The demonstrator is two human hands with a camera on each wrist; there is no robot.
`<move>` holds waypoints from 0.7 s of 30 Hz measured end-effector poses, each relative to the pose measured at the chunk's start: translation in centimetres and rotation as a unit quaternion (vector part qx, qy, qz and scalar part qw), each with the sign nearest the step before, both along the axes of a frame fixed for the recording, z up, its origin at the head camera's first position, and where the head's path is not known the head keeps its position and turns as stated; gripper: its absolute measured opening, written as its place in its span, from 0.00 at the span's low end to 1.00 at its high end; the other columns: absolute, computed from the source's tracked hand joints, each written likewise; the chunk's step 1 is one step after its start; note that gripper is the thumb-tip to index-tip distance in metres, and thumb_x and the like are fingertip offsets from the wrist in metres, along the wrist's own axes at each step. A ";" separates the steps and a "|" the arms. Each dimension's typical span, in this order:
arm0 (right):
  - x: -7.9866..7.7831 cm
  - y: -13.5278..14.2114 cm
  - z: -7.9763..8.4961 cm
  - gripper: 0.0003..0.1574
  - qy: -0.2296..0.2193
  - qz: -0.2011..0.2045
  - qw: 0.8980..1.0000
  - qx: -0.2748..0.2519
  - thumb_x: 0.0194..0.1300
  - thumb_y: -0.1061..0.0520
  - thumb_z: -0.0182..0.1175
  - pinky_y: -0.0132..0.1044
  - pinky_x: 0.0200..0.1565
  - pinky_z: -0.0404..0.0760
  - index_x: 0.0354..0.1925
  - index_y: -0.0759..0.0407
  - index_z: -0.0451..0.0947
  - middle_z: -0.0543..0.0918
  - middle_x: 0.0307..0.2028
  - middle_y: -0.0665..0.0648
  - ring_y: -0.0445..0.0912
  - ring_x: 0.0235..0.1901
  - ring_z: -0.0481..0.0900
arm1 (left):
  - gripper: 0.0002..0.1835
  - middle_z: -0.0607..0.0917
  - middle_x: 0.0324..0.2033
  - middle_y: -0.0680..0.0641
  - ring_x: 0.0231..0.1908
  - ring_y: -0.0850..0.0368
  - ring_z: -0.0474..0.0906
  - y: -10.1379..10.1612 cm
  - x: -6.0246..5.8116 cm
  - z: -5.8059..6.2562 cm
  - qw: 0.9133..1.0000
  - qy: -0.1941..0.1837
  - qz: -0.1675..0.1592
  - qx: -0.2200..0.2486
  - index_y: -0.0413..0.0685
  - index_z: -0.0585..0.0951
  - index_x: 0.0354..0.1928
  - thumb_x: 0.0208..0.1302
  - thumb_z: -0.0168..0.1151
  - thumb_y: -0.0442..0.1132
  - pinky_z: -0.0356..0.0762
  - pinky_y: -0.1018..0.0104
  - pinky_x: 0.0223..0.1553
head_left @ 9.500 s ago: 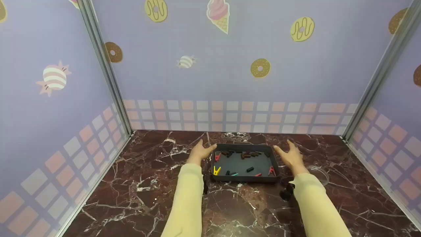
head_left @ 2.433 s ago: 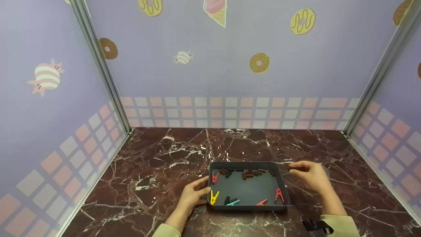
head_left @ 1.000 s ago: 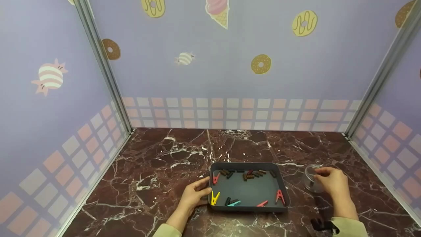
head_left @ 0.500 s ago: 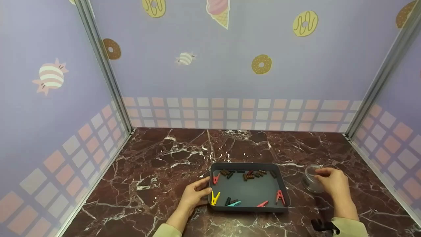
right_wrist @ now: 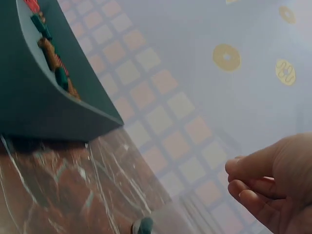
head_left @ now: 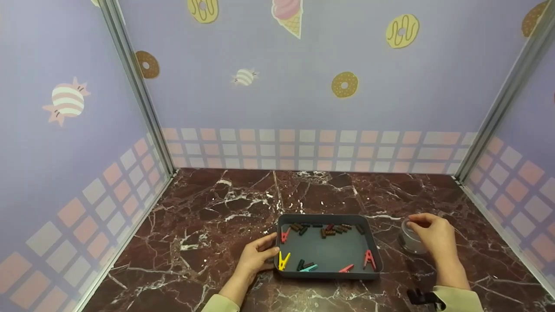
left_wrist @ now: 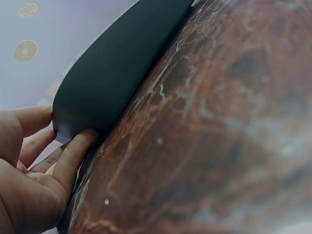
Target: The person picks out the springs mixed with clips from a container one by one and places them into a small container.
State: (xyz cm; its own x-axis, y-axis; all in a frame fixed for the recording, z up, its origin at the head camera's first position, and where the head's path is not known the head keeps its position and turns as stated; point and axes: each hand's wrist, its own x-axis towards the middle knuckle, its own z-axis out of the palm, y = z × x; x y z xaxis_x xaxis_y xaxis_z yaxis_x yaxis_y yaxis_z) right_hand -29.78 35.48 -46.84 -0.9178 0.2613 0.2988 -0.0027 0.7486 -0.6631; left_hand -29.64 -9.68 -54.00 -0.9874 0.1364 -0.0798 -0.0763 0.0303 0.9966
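Head view: at a dark red marbled table [head_left: 230, 195], a person's left hand [head_left: 253, 258] grips the left side of a grey tray [head_left: 329, 251] while the right hand [head_left: 435, 236] hovers at the mouth of a clear jar [head_left: 415, 249], standing just beside the tray's right side. Half a second ago the right fingertips sat deeper over the jar's opening; they have since drawn back toward its rim. The black cylinder that lay alone on the tray floor some nine seconds earlier is gone from that spot, and a dark piece [head_left: 402, 239] shows through the jar's left side, which suggests that one cylinder has moved across. Left behind in the tray are brown cylinders [head_left: 323, 233] along the far wall, a yellow clip [head_left: 283, 261], a teal clip [head_left: 308, 268] and red clips [head_left: 368, 259].

Left wrist view: fingers press the tray's outer wall from rim to base (the contents are hidden from this side), and the tray sits flat on the table.

Right wrist view: thumb and forefinger lie loosely bent, with nothing visible between them, so the hand appears to have released its load. Below, the jar is cut by the frame, a dark green end showing at its edge.
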 end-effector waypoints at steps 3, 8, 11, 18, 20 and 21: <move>-0.1 -1.0 0.3 0.14 0.013 0.012 1.000 0.005 0.65 0.59 0.71 0.28 0.36 0.79 0.48 0.63 0.88 0.90 0.44 0.67 0.58 0.42 0.87 | 0.30 0.70 0.70 0.27 0.61 0.38 0.80 0.0 0.0 0.0 1.000 0.000 0.000 0.001 0.39 0.74 0.71 0.68 0.67 0.33 0.90 0.51 0.43; -0.2 -2.7 0.6 0.14 0.003 0.045 0.999 0.007 0.65 0.57 0.71 0.36 0.39 0.83 0.48 0.61 0.88 0.91 0.44 0.65 0.54 0.40 0.87 | 0.29 0.71 0.70 0.26 0.66 0.34 0.75 -0.1 0.0 -0.1 1.000 0.010 0.000 -0.005 0.38 0.74 0.70 0.68 0.67 0.33 0.90 0.50 0.44; -0.4 -3.7 0.5 0.14 -0.006 0.068 0.998 -0.002 0.66 0.56 0.71 0.34 0.39 0.83 0.48 0.61 0.89 0.91 0.44 0.64 0.50 0.40 0.87 | 0.29 0.71 0.70 0.26 0.70 0.31 0.69 -0.1 0.0 -0.2 1.000 0.021 0.002 -0.018 0.37 0.75 0.70 0.67 0.67 0.33 0.90 0.50 0.47; -0.8 -6.6 -0.2 0.10 0.004 0.126 0.992 -0.030 0.63 0.60 0.72 0.26 0.37 0.82 0.43 0.61 0.90 0.91 0.41 0.61 0.45 0.38 0.86 | 0.29 0.71 0.69 0.26 0.70 0.30 0.68 -0.1 -0.1 -0.2 1.000 0.016 0.003 -0.016 0.38 0.75 0.70 0.67 0.68 0.33 0.89 0.50 0.48; -0.9 -7.6 -0.5 0.09 0.000 0.145 0.989 -0.028 0.63 0.60 0.72 0.28 0.38 0.82 0.43 0.60 0.90 0.92 0.40 0.59 0.45 0.38 0.86 | 0.30 0.70 0.70 0.25 0.70 0.30 0.68 -0.1 -0.1 -0.1 1.000 0.009 0.001 -0.003 0.38 0.75 0.70 0.67 0.67 0.33 0.90 0.49 0.46; -0.9 -8.1 -0.6 0.09 -0.004 0.154 0.988 -0.027 0.63 0.59 0.72 0.29 0.38 0.82 0.43 0.59 0.90 0.92 0.40 0.58 0.45 0.38 0.86 | 0.30 0.70 0.70 0.25 0.70 0.30 0.69 -0.1 -0.1 -0.1 1.000 0.007 0.000 0.001 0.38 0.74 0.70 0.67 0.67 0.33 0.90 0.48 0.45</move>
